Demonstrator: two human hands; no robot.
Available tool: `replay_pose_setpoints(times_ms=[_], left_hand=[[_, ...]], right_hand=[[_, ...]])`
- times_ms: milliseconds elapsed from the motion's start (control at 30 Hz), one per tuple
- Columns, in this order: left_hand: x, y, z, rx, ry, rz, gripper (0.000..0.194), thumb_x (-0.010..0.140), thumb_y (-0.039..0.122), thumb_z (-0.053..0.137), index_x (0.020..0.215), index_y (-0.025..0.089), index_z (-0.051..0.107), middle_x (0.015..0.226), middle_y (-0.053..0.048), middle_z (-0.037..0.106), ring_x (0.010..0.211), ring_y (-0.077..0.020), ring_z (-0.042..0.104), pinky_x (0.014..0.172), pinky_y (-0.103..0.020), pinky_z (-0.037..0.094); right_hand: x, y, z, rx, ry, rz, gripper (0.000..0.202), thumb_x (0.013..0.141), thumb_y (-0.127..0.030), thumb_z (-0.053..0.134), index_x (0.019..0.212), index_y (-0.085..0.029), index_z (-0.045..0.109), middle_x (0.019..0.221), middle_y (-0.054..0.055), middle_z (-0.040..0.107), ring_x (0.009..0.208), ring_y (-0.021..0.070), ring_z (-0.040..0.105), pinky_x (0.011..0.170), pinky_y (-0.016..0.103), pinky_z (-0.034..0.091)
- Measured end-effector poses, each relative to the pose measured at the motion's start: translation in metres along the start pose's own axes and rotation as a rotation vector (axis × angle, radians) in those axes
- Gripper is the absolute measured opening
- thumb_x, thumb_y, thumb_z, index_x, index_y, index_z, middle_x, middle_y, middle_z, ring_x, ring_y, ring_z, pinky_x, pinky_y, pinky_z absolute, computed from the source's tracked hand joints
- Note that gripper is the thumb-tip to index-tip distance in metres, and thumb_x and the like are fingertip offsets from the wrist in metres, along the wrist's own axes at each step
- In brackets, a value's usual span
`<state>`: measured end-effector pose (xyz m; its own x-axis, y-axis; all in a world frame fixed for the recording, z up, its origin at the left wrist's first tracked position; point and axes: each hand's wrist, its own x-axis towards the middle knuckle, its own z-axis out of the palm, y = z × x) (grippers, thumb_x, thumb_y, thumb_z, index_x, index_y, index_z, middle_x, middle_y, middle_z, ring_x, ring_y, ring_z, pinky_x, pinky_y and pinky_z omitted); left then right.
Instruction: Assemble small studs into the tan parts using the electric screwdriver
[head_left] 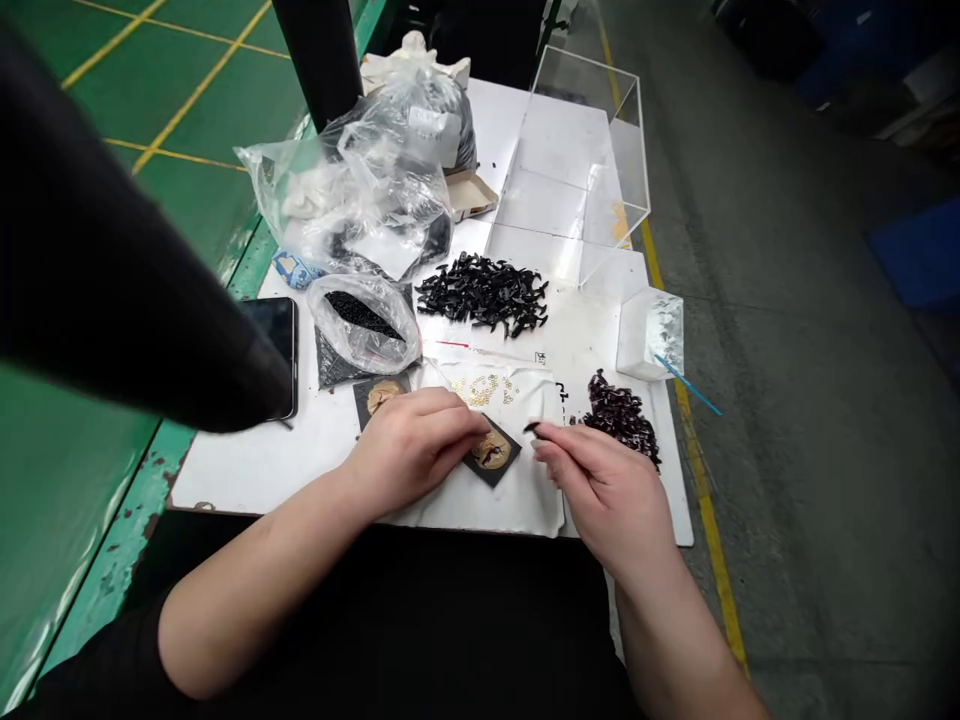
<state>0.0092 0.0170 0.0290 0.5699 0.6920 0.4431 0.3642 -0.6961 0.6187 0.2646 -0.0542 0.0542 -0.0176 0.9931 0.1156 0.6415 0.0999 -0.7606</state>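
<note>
My right hand (619,490) pinches a small curved black piece (532,427) between thumb and fingers, just right of a black square plate (495,472). A round gold-coloured disc with small dark parts on it (493,450) lies on this plate. My left hand (416,445) is closed, its fingertips pressed together at the plate's left edge. Partly covered by that hand is a second dark square with a similar round disc (382,393). Small gold rings (487,389) are scattered on the white sheet (525,508) just behind. Similar curved black pieces form a pile (484,293) farther back.
Small dark reddish pieces (622,418) are heaped at the right. A bag of black granules (364,320), a phone (289,350) and plastic bags (375,190) stand left. Behind are a clear box (570,180) and a white container (646,335) with a blue stick. A black pole (135,240) blocks the left.
</note>
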Motion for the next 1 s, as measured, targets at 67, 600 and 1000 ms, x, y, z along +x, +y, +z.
replay_pose_setpoints(times_ms=[67,600,1000], left_hand=[[-0.001,-0.004,-0.001,-0.004,0.016,-0.008,0.012,0.11,0.021,0.068,0.113,0.02,0.08,0.098,-0.005,0.083,0.09,-0.0174,0.078,0.08,-0.028,0.061],[0.0,-0.008,-0.008,0.119,-0.102,0.095,0.021,0.11,0.02,0.061,0.113,0.022,0.081,0.099,-0.006,0.078,0.092,-0.019,0.072,0.078,-0.031,0.054],[-0.001,-0.01,-0.003,0.202,-0.164,0.188,0.021,0.108,0.024,0.064,0.115,0.022,0.084,0.09,-0.006,0.069,0.084,-0.02,0.061,0.071,-0.033,0.047]], right_hand=[[-0.001,0.0,0.002,-0.033,0.026,-0.061,0.02,0.107,-0.039,0.072,0.115,-0.031,0.088,0.107,0.005,0.088,0.092,0.0226,0.084,0.085,0.036,0.07],[0.005,-0.006,0.01,-0.06,-0.181,-0.064,0.016,0.11,-0.029,0.061,0.099,-0.026,0.072,0.1,0.005,0.076,0.093,0.022,0.072,0.087,0.035,0.058],[0.008,0.0,0.016,-0.044,-0.207,-0.016,0.015,0.111,-0.027,0.062,0.097,-0.025,0.068,0.1,0.004,0.072,0.094,0.0206,0.068,0.087,0.034,0.054]])
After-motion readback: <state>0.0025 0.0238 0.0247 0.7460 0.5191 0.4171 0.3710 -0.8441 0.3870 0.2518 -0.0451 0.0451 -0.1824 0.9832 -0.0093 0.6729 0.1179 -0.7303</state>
